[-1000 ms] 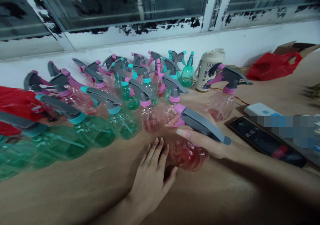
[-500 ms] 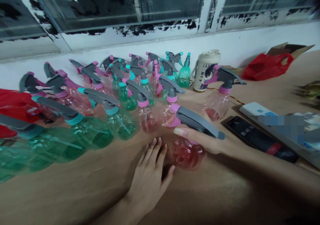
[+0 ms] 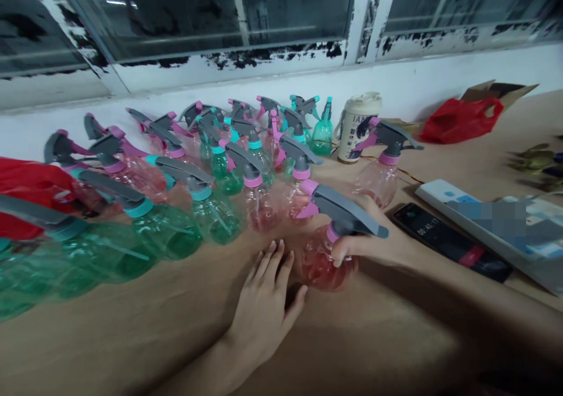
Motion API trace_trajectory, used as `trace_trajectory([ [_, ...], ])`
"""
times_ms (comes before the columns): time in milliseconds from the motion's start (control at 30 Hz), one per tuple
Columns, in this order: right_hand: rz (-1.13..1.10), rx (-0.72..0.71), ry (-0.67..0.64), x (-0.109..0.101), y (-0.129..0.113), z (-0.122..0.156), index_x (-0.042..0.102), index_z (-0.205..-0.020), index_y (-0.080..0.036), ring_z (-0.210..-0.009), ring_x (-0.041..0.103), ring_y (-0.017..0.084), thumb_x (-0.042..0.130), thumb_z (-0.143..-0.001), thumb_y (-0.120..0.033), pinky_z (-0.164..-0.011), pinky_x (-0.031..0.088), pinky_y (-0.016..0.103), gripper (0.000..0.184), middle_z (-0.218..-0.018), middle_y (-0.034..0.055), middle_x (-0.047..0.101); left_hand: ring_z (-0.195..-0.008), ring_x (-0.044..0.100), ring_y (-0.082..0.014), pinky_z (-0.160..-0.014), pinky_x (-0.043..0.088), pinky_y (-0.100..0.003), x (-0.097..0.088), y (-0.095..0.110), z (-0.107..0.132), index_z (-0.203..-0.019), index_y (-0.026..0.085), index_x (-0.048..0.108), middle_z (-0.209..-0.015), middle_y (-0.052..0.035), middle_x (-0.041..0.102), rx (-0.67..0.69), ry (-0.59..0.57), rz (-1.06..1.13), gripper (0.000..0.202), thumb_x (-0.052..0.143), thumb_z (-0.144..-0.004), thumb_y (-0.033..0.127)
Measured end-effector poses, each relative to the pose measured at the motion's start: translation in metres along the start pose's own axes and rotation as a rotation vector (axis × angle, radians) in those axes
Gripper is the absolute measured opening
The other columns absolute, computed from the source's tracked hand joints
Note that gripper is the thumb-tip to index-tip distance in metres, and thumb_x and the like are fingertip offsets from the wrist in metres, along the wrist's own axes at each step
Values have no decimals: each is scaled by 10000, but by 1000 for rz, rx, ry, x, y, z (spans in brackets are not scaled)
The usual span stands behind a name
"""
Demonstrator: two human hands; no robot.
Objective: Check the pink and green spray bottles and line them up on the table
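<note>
My right hand [image 3: 365,240] is wrapped round the neck of a pink spray bottle [image 3: 323,264] with a grey and pink trigger head; the thumb presses on its upper body and the other fingers are mostly hidden behind the head. The bottle stands upright on the table. Just left of it, my left hand [image 3: 266,299] lies flat on the tabletop with fingers spread, holding nothing. Beyond the hands are a pink spray bottle [image 3: 260,208] and a green spray bottle [image 3: 217,217]. Another pink spray bottle [image 3: 377,179] stands behind my right hand.
Several more green and pink spray bottles crowd the left and back of the wooden table [image 3: 176,320]. A cup [image 3: 352,132] stands by the wall. To the right are a phone [image 3: 448,240] running a timer, a white box [image 3: 440,196] and a red plastic bag [image 3: 460,120].
My right thumb has moved down from beside the trigger head to the bottle's upper body. The left hand stays flat in place. The view has shifted slightly.
</note>
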State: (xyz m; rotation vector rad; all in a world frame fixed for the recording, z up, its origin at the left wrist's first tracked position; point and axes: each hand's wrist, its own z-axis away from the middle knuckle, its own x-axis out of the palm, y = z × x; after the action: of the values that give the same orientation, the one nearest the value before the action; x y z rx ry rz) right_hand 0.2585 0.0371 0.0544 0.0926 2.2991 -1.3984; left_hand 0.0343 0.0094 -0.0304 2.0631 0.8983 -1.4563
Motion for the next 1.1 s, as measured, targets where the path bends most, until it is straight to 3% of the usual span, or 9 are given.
trace_trajectory([
  [67, 37, -21, 5, -2, -1, 2, 593, -1061, -227, -616, 544, 136, 800, -590, -516, -535, 417, 257, 590, -706, -54, 596, -1299, 425, -322, -1023, 405, -497, 0, 0, 0, -1319, 66, 449, -1392, -205, 470, 0, 3, -7, 492, 478, -919, 352],
  [133, 90, -21, 21, -2, -2, 7, 555, -1159, -238, -707, 599, 174, 811, -581, -509, -639, 468, 293, 688, -782, -31, 635, -1299, 426, -321, -1018, 411, -499, 0, 0, -1, -1316, 72, 454, -1391, -204, 472, -2, 10, -13, 483, 476, -920, 348],
  [300, 229, -1, 87, -2, -4, 24, 567, -1053, -221, -868, 633, 223, 788, -656, -444, -795, 490, 363, 506, -963, 25, 660, -1290, 438, -325, -1013, 419, -503, 1, 0, -2, -1295, 54, 477, -1380, -211, 482, 10, 8, -25, 469, 478, -920, 336],
  [433, 296, 5, 115, -7, -1, 32, 612, -964, -233, -896, 641, 251, 759, -711, -376, -834, 490, 410, 326, -913, 28, 680, -1280, 452, -327, -1009, 423, -511, 2, -1, -2, -1285, 63, 493, -1374, -202, 493, 10, 21, -34, 461, 479, -924, 349],
  [533, 337, 24, 163, -13, -1, 35, 627, -928, -228, -918, 640, 278, 760, -703, -386, -846, 487, 439, 306, -869, 37, 691, -1283, 448, -325, -1006, 425, -513, 3, -2, -2, -1282, 69, 500, -1375, -197, 494, 8, 29, -43, 450, 470, -930, 348],
  [767, 464, 115, 313, -37, 3, 37, 623, -989, -184, -890, 651, 275, 703, -746, -444, -791, 501, 418, 365, -972, 78, 700, -1274, 458, -326, -1012, 425, -497, 2, -2, -4, -1282, 68, 508, -1375, -189, 496, 11, 16, -77, 456, 480, -927, 352],
  [1100, 656, 56, 408, -53, 34, -1, 604, -940, -182, -817, 664, 275, 610, -820, -438, -711, 477, 370, 283, -889, 103, 715, -1278, 457, -308, -1014, 421, -495, 1, -6, -4, -1294, 107, 489, -1379, -153, 501, 38, 32, -69, 441, 434, -945, 370],
])
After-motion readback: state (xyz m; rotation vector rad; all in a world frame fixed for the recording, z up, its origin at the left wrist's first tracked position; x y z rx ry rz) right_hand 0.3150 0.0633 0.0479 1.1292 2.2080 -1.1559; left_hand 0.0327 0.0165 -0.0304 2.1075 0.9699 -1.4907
